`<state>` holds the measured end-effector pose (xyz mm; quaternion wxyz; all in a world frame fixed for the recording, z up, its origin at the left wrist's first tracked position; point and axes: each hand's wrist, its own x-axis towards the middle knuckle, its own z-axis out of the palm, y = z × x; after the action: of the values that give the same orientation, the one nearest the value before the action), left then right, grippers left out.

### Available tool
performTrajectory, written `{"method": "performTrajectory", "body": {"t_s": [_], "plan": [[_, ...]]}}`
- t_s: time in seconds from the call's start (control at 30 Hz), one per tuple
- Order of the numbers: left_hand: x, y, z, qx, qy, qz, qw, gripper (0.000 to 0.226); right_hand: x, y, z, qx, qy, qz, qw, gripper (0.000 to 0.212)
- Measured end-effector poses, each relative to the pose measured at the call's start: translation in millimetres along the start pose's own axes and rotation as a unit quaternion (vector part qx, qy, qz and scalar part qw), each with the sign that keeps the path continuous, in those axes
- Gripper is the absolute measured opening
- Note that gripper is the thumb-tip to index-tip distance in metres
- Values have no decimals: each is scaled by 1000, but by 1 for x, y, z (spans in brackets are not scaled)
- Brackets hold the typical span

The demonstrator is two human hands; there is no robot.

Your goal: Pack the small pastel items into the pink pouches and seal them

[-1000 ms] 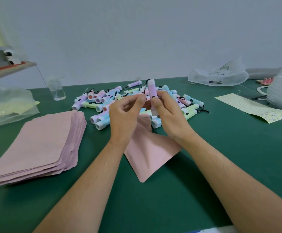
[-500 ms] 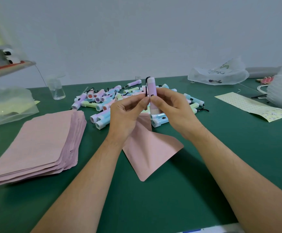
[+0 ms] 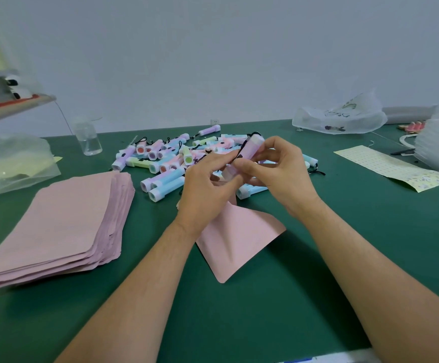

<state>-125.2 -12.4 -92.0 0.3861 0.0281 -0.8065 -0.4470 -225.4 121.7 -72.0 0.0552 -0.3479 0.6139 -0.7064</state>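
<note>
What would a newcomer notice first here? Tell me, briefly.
Mid-table, the left hand and right hand pinch a lilac tube above a loose pink pouch. Behind them lies a heap of pastel tubes, and on the left of the green table sits a thick stack of pink pouches.
</note>
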Motion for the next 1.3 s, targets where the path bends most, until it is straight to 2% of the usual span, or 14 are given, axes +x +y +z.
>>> {"method": "performTrajectory", "body": {"t_s": [0.1, 0.27, 0.5, 0.6, 0.67, 0.77, 1.0, 1.2, 1.3], "plan": [[4, 0, -3, -24, 11, -33, 999, 35, -1, 0, 2, 14, -38, -12, 999, 32], [5, 4, -9, -86, -55, -36, 994, 30, 2, -2, -3, -26, -100, -31, 994, 21], [10, -5, -19, 39, -94, -2, 995, 26, 3, -1, -6, -47, -119, -38, 991, 19], [14, -16, -34, 48, -77, -40, 995, 39, 4, 0, -5, -42, -101, -25, 994, 18], [15, -26, -42, 56, -26, -100, 993, 53, 7, 1, -7, -33, -72, -6, 997, 15], [12, -44, -47, 139, 13, -162, 977, 56, 10, 4, -12, -46, -38, 18, 998, 13], [9, -44, -52, 134, -48, -111, 984, 19, 9, 4, -11, -17, -10, 59, 998, 18], [11, -35, -50, 102, -116, -112, 982, 17, 10, 6, -11, 23, 16, 63, 998, 18], [12, -32, -49, 146, -145, -86, 975, 35, 10, 5, -10, 35, 19, 58, 998, 17]]}}
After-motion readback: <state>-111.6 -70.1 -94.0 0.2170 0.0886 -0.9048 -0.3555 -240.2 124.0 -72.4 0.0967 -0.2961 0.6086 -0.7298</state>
